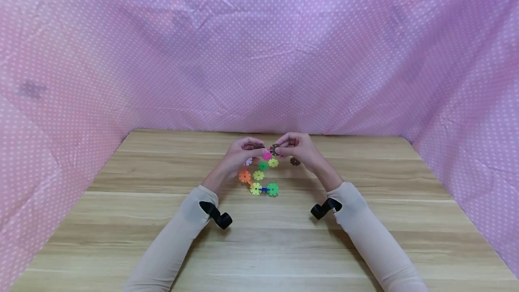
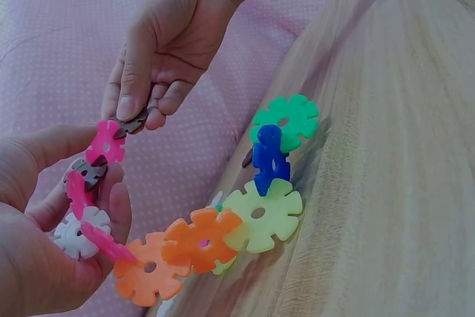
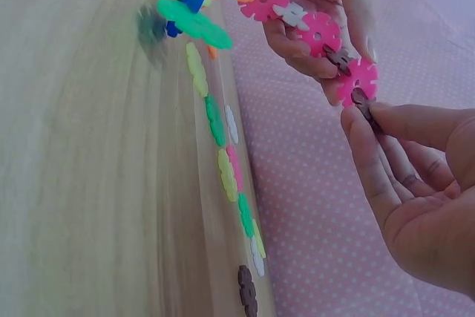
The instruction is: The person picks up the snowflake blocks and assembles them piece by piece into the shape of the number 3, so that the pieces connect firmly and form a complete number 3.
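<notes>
A chain of notched plastic snowflake discs hangs between the two hands. My left hand (image 1: 237, 156) pinches a pink disc (image 2: 105, 145) near one end and supports more of the chain, including a white disc (image 2: 83, 234). My right hand (image 1: 303, 150) pinches a brown disc (image 3: 364, 108) between thumb and fingers. In both wrist views this brown disc meets the pink one edge to edge; how deep the notches sit is hidden. From my left hand the chain runs down through orange discs (image 2: 148, 269), a pale yellow disc (image 2: 261, 217) and a blue disc (image 2: 270, 159) to a green disc (image 2: 288, 118).
Loose discs lie on the wooden table (image 1: 267, 247) near the chain, among them a yellow disc (image 1: 258, 175), a green disc (image 3: 214, 120) and a brown disc (image 1: 295, 161). Pink dotted cloth (image 1: 259, 57) hangs behind the table and at its sides.
</notes>
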A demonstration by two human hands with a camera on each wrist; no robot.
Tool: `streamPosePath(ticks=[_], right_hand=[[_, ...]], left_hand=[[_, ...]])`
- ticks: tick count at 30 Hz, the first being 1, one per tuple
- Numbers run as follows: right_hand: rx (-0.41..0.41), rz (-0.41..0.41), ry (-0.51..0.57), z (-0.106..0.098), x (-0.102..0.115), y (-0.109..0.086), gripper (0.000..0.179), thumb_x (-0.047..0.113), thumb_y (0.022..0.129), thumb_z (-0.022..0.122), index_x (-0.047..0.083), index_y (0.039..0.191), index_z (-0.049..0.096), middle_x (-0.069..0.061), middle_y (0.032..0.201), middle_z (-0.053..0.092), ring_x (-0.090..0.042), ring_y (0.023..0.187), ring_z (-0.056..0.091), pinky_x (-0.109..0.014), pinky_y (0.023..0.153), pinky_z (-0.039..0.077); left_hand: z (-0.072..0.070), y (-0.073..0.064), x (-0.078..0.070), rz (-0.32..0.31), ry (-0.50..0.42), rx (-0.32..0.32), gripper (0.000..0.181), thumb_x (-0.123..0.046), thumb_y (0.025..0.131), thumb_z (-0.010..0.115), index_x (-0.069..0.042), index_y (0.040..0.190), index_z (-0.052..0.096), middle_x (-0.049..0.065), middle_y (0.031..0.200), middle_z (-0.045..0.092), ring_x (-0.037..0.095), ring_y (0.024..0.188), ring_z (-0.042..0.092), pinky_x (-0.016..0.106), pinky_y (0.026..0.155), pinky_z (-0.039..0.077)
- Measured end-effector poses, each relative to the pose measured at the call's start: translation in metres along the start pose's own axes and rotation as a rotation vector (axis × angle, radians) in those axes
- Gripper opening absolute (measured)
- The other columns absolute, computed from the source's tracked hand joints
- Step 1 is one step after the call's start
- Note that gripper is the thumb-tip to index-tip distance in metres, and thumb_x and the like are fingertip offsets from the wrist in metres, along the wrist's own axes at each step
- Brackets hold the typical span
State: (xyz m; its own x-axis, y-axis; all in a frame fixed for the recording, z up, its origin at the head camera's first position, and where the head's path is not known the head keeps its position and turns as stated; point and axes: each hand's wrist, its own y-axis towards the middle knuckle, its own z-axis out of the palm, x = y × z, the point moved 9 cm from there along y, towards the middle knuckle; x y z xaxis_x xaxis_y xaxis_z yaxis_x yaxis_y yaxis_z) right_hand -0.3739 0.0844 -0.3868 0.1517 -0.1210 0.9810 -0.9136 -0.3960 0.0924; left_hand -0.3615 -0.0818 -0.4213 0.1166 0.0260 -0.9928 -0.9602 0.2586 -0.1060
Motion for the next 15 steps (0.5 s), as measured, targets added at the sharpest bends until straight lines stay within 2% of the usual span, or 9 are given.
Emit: streamPosePath(ticks=[2,8,15], right_hand=[[-0.007,-0.01,-0.002,-0.0002,0.0014,-0.0001,0.022,-0.007,0.09,0.07,-0.015,0.11,0.064,-0.006,0.085,0.075,-0.022,0.077,0.075,-0.056,0.085,0.06],[-0.022,-0.007,0.039,0.0,-0.0006,0.001,0.022,-0.006,0.091,0.07,-0.013,0.11,0.064,0.0,0.083,0.075,-0.025,0.079,0.075,-0.06,0.089,0.057],[0.006,0.019,0.079,0.0007,-0.0064,0.0014,0.025,-0.005,0.092,0.068,-0.015,0.115,0.062,0.0,0.085,0.075,-0.019,0.078,0.075,-0.055,0.089,0.058]], left_hand=[[0.0,-0.0006,-0.001,0.003,-0.003,-0.003,0.048,-0.01,0.094,0.073,0.006,0.135,0.055,0.004,0.11,0.068,0.037,0.113,0.064,0.048,0.103,0.054],[0.003,-0.0006,-0.0025,0.02,-0.023,0.005,0.048,-0.011,0.095,0.07,0.007,0.137,0.053,0.002,0.11,0.065,0.024,0.102,0.067,0.052,0.104,0.053],[0.0071,-0.0001,-0.002,0.022,0.003,0.037,0.047,-0.013,0.098,0.066,0.007,0.138,0.052,0.003,0.114,0.061,0.041,0.118,0.061,0.058,0.11,0.047]])
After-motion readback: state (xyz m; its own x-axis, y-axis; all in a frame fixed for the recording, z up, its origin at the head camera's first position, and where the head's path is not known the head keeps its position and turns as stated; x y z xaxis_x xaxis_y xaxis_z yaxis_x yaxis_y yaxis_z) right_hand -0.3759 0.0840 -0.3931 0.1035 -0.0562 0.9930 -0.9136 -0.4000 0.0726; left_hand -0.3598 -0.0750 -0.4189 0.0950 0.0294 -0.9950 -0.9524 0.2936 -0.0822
